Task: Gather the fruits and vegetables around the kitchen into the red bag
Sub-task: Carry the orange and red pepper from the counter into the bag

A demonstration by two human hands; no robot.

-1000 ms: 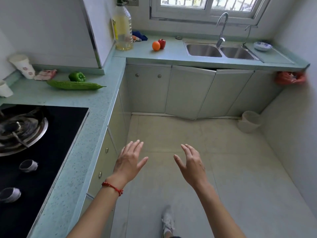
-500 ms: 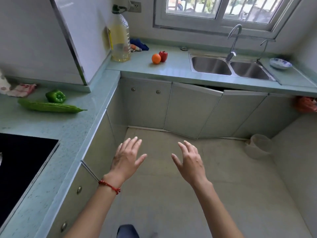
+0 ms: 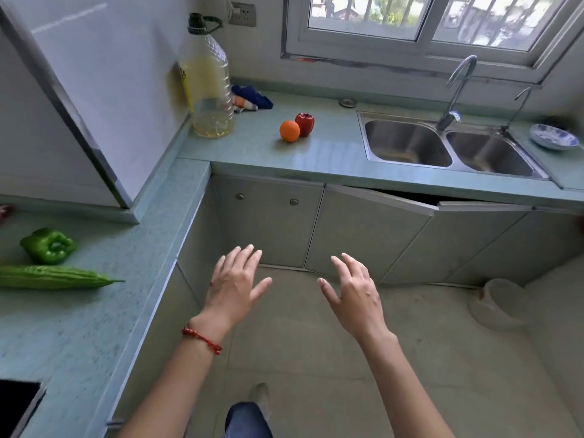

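Nothing gathered yet, by the look of it: left hand (image 3: 235,284) and right hand (image 3: 355,294) both spread and empty above the floor. Orange (image 3: 289,131) touching red pepper (image 3: 305,124) on the far desk (image 3: 316,159); green pepper (image 3: 49,246) and bitter gourd (image 3: 53,277) on the left desk. Red bag not identifiable. Oil bottle (image 3: 210,86) label unreadable.

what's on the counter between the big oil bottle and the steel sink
Head view: a round orange touching a red bell pepper; otherwise bare green countertop between plastic oil bottle and double sink.
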